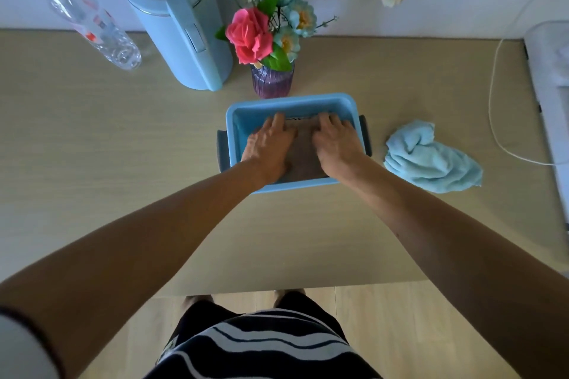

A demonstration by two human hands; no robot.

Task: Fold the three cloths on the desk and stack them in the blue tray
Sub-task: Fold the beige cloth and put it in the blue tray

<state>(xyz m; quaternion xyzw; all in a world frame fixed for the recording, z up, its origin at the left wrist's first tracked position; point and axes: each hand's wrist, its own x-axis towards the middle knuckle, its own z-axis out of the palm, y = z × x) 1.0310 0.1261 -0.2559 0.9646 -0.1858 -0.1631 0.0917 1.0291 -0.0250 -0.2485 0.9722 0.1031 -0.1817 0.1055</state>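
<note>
Pressing down with flat palms, the left hand (267, 146) and the right hand (337, 144) rest side by side on a folded brown cloth (303, 154) inside the blue tray (237, 120); the fingers lie spread and extended on the fabric, pinching nothing. The cloth fills most of the tray floor, and a sliver of something pale with dark marks shows at its far end (too small to tell what it is). The tray sits near the middle of the desk (92, 148), closer to the back edge than the front, with a dark handle on each short side. To its right, apart from the tray, a light blue cloth (431, 158) lies crumpled and unfolded on the desk. Just behind the tray, a purple vase (272, 80) of artificial flowers stands near the back edge, with a pale blue kettle (181, 28) to its left and a clear plastic bottle (92, 18) towards the back left corner. A white cable (492, 95) curves along the right side.
</note>
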